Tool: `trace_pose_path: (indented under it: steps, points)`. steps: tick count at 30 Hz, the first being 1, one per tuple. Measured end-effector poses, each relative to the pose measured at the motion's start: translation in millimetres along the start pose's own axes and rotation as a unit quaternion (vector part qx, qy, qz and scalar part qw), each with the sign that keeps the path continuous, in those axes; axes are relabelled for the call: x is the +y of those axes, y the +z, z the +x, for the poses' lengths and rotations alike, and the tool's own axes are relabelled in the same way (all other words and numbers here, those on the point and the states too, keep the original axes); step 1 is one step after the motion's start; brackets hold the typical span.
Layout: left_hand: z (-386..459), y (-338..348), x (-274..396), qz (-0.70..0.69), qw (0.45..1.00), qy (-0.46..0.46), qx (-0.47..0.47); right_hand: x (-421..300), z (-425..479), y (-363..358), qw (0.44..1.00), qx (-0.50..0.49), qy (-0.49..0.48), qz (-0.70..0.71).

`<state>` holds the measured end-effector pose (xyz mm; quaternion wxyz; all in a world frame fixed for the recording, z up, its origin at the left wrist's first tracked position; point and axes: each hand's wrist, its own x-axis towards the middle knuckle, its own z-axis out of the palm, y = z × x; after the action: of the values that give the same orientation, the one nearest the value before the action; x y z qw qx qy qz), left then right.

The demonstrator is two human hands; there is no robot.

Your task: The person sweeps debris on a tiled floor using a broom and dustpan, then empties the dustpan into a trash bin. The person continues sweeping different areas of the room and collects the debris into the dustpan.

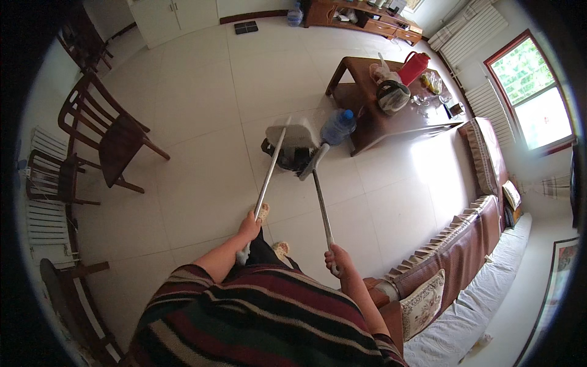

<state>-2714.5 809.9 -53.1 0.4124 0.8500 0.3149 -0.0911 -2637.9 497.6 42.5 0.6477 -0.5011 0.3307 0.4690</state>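
Note:
My left hand (250, 226) grips the silver handle (270, 176) of a long-handled dustpan. The grey-white dustpan pan (290, 134) is blurred and lies over a bin lined with a black bag (293, 159), hiding part of it. In my right hand (338, 259) is the handle (323, 206) of a broom. Its grey head (314, 162), bristles to the left, is at the right side of the bin; whether it touches the bin I cannot tell. Just beyond stands a large blue water bottle (338, 127).
A wooden coffee table (362, 124) bears a kettle (393, 97) and a red thermos flask (414, 68). Wooden chairs (121, 144) stand at left. The sofa (463, 247) runs along the right. Slippers (281, 250) are on my feet. A black flat scale-like object (246, 27) lies far ahead.

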Motion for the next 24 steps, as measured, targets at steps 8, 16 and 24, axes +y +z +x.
trace_pose_path:
  steps: [8, 16, 24]
  points:
    - [-0.6, -35.4, 29.8, -0.112, 0.992, -0.047, -0.034, 13.9, -7.8, -15.8, 1.0, 0.023, -0.007, 0.002]
    - [6.1, -8.0, 3.1, -0.073, 0.992, -0.082, -0.061, 13.7, -20.5, -6.0, 0.998, 0.036, -0.032, -0.049]
    - [-23.8, -11.4, -3.3, -0.07, 0.997, -0.025, -0.018, 25.7, -56.1, -6.4, 0.986, 0.073, -0.052, -0.144]
